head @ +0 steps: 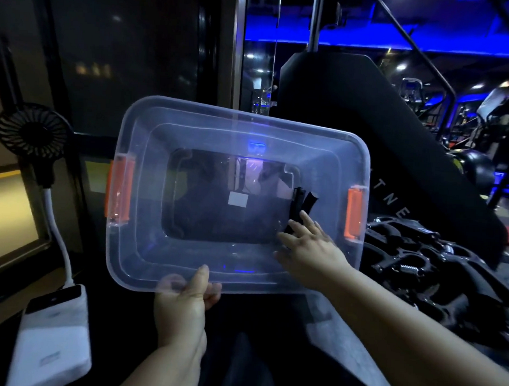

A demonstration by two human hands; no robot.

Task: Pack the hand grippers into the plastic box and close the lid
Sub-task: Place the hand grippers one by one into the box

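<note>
Left hand (184, 306) clamps the near rim of the plastic box (146, 246). Right hand (309, 247), fingers spread, touches the hand gripper (297, 203) lying at its fingertips inside.

The clear plastic box (148, 188) is open, with an orange latch (120, 188) at each short end, and is tipped so its mouth faces the camera. The left grip (184, 309) pinches its near rim, thumb on top. One black hand gripper (301, 205) lies on the box's floor, touching the right grip's (309, 247) outstretched fingertips. More black hand grippers (419, 267) lie heaped outside the box, to the right of that grip.
</note>
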